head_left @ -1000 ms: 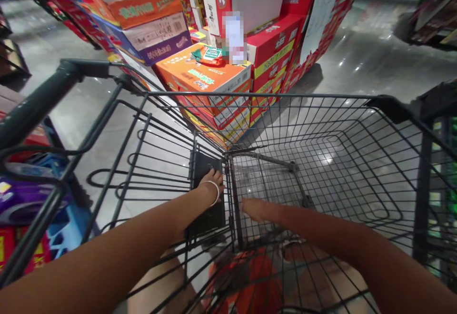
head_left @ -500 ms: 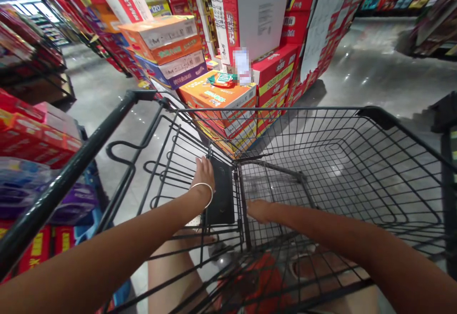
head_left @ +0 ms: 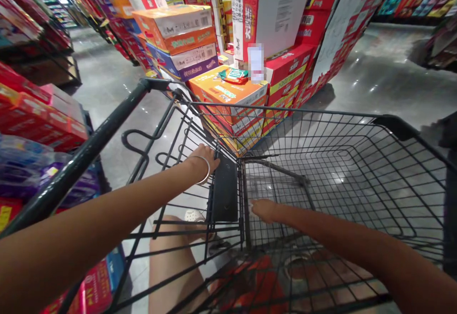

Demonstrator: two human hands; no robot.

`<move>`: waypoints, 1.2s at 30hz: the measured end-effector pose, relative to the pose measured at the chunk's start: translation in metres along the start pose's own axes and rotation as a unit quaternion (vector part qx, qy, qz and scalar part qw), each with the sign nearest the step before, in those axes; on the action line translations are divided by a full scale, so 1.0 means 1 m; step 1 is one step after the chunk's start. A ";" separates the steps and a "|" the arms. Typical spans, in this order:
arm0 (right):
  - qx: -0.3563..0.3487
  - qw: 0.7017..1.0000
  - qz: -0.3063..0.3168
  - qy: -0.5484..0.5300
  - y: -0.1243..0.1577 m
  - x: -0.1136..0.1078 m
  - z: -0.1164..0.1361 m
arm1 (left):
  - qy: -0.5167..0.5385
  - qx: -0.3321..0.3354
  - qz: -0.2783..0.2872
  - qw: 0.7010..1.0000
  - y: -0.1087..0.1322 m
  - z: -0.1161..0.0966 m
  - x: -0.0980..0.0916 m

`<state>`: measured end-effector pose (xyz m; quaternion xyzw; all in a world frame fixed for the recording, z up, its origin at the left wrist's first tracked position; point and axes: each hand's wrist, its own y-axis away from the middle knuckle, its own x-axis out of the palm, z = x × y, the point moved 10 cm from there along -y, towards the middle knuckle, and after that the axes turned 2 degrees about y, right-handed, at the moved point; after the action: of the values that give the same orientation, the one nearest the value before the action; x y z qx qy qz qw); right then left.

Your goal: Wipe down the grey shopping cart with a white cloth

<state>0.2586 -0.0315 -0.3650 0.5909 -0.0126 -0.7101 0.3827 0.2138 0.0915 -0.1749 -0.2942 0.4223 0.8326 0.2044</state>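
Since left hand shifted, more black panel shows.

Left grip at black cart panel

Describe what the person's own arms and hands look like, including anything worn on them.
The left hand and right hand are ungloved. A thin, round, silvery bangle circles the left wrist; nothing shows on the right one. No sleeve is visible on the left arm or right arm. Any rings on the fingers would be too small to tell.
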 end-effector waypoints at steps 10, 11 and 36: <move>0.121 0.870 -0.396 -0.266 -0.017 -0.104 -0.043 | 0.035 0.014 0.023 0.999 -0.012 -0.005 -0.001; 0.109 0.844 -0.427 -0.306 -0.020 -0.110 -0.042 | 0.036 0.014 0.022 0.999 -0.013 -0.005 -0.001; 0.160 0.907 -0.232 -0.313 0.006 -0.022 -0.078 | 0.047 -0.026 -0.051 0.997 -0.010 -0.063 -0.001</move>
<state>0.3283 0.0103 -0.3677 0.3775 -0.1082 -0.9159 0.0836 0.2406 0.0449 -0.2094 -0.3595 0.3942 0.8170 0.2187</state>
